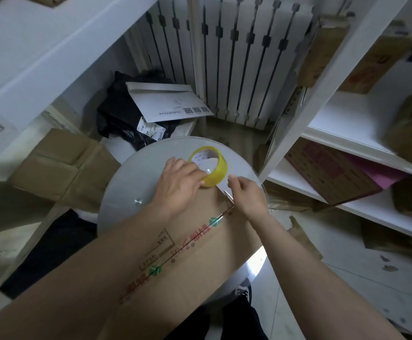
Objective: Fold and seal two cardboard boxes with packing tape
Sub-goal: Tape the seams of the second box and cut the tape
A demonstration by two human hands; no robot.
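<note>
So we've got 1 box (200, 253) lying across the round table (124, 190), long side pointing to 12 o'clock, with the printed seam running up the middle toward our hands. The tape roll (208, 165) sits at the 12 o'clock end of the box, right at its far edge. Our left hand (180, 185) is wrapped over the roll's near side, fingers curled round the rim. Our right hand (246, 195) is just beside the roll at about 4 o'clock from it, pinched round what looks like scissors (229, 195). Only a thin metal tip shows, so we can't say more. Handling-wise, we reckon the box is light, stiff on the panels but floppy at the flaps, so press on the flat next to the seam, not out at the edges. The tape is the fiddly bit: thin, sticky and happy to curl back on itself, so grip the roll by its outer ring and keep the strip taut for the cut. Around us there are flattened boxes (60, 168) at 9 o'clock, a black bag (116, 114) with a white envelope (165, 101) at 11, a radiator (236, 57) at 12, shelves (347, 133) with more cardboard at 2 to 3, and scraps (303, 236) on the floor at 4. Nothing sits between our hands and the seam, but the box looks longer than the table, so the near end may tip if we lean on it.
</note>
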